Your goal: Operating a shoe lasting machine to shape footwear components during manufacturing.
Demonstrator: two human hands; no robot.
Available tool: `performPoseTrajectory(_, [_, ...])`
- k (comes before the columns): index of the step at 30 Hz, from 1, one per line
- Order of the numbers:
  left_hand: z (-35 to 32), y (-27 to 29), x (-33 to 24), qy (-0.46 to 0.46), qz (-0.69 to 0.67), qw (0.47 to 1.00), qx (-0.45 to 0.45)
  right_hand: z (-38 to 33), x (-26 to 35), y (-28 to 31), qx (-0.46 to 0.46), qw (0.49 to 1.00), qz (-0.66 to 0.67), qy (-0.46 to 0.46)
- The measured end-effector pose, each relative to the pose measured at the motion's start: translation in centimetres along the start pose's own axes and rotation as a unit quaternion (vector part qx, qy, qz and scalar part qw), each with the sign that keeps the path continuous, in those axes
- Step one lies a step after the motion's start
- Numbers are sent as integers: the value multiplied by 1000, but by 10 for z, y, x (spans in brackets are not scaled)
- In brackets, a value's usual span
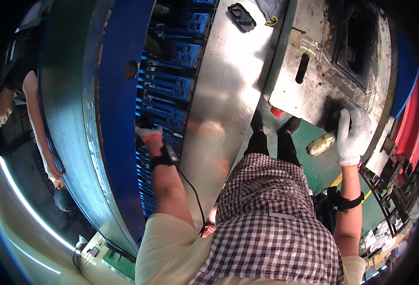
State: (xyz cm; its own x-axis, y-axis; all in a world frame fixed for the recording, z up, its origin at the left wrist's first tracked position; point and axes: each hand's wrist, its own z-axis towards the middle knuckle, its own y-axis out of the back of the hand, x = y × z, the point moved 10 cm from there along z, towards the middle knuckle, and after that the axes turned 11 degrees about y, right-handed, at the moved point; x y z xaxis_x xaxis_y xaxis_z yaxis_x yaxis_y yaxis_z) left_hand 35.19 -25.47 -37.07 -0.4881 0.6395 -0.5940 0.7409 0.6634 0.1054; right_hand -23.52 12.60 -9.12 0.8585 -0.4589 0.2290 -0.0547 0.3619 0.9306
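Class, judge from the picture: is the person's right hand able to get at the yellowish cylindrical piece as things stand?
Probably yes. The gloved right hand rests on the worn grey machine block, and the yellowish cylindrical piece lies just beside it, with nothing visible between them.

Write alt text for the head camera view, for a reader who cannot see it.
A person in white work gloves rests the right hand on a worn metal machine block, while the left hand reaches into blue machinery. A checked apron covers their front.
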Motion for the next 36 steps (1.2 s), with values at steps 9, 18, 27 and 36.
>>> performPoseTrajectory(9, [16, -8, -10, 76, -27, 984, 161, -4, -2, -4, 26, 999, -7, -27])
performPoseTrajectory(18, [-306, -40, 152, 232, 103, 813, 525, 11, 54, 5, 7, 946, 318, 63])
performPoseTrajectory(27, [-544, -182, 198, -87, 353, 640, 676, 27, 0, 15, -166, 725, 654, -141])
performPoseTrajectory(36, [-799, -199, 69, -647, 5, 369, 667, 114, -136, 4, -70, 962, 3, -264])
